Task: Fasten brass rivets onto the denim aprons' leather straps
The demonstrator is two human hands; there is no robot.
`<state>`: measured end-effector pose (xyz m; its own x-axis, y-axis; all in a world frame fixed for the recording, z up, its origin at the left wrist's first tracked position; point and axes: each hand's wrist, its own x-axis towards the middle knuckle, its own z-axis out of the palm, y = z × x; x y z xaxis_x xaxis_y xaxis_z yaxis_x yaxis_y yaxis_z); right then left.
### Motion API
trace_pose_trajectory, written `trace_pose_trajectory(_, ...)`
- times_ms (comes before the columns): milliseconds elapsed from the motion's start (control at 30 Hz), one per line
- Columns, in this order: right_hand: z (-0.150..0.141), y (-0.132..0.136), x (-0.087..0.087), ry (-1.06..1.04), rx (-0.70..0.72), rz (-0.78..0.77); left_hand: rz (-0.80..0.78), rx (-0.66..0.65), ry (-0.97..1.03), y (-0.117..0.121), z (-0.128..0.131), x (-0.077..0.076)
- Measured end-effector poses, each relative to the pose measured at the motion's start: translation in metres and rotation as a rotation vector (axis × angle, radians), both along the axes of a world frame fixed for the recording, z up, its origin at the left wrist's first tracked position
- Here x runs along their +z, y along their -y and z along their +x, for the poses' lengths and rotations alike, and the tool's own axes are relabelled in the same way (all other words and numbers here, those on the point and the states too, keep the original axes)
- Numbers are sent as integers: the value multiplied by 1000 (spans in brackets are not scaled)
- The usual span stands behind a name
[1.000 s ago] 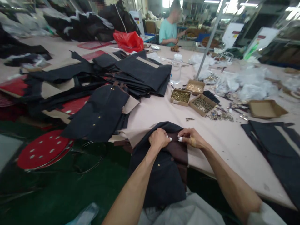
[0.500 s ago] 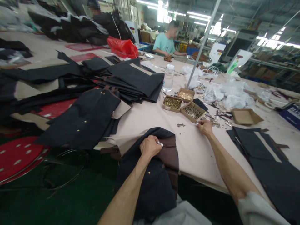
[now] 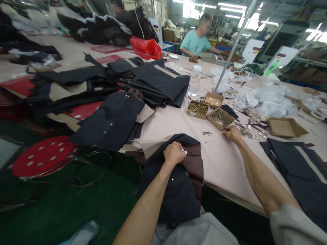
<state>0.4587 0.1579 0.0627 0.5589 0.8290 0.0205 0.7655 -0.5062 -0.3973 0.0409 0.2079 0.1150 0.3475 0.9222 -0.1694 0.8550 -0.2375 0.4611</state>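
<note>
My left hand (image 3: 175, 152) is closed on a dark fabric piece (image 3: 176, 197) with a brown lining, which hangs over the table's front edge onto my lap. Something white shows at that hand's thumb. A small gold-coloured stud sits in the fabric below the hand. My right hand (image 3: 232, 133) is pinched at the near corner of a cardboard box of small metal studs (image 3: 221, 118); what its fingertips hold, if anything, is too small to make out. A few loose metal bits (image 3: 206, 133) lie on the table left of it.
Two more boxes of fittings, one brassy (image 3: 197, 109) and one paler (image 3: 213, 100), stand behind. A bottle (image 3: 195, 81), a metal pole (image 3: 233, 47) and stacked dark fabric pieces (image 3: 163, 81) are farther back. A red stool (image 3: 44, 154) stands at left; a co-worker (image 3: 196, 41) sits across.
The view has swung left, so everything sits farther right in it. My right hand has stayed near the box corner, and my left hand still grips the fabric.
</note>
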Motion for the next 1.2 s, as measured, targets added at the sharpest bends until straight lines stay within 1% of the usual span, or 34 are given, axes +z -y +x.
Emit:
trace_pose_trajectory(200,-4,6,-2,74,55,-26,-5,-16,8,6,-3,1)
trace_pose_trajectory(467,-33,25,-12,97,105,-57,-22,-33,22,16,-7,0)
trace_pose_trajectory(567,-33,26,-5,67,140,-60,-21,-40,21,16,-7,-2)
trace_pose_trajectory(667,-29,23,7,42,173,-88,-23,-61,32,16,-8,-5)
trace_pose_trajectory(733,-34,23,15,46,180,-116,-26,-75,45,17,-10,-6)
trace_pose_trajectory(800,-54,25,22,56,195,-111,-29,-79,57,17,-12,-6)
trace_pose_trajectory(833,-70,28,25,50,215,-81,-32,-79,61,17,-12,-6)
trace_pose_trajectory(933,-139,38,28,-43,356,75,-41,-81,63,18,-13,-6)
trace_pose_trajectory(1000,-190,44,24,-121,504,119,-44,-84,59,19,-13,-4)
trace_pose_trajectory(1067,-229,47,18,-131,616,148,-42,-91,57,21,-14,-3)
trace_pose_trajectory(1133,-249,47,10,-69,673,174,-39,-98,60,22,-14,-2)
trace_pose_trajectory(1200,-254,47,5,-17,700,191,-40,-102,68,23,-15,0)
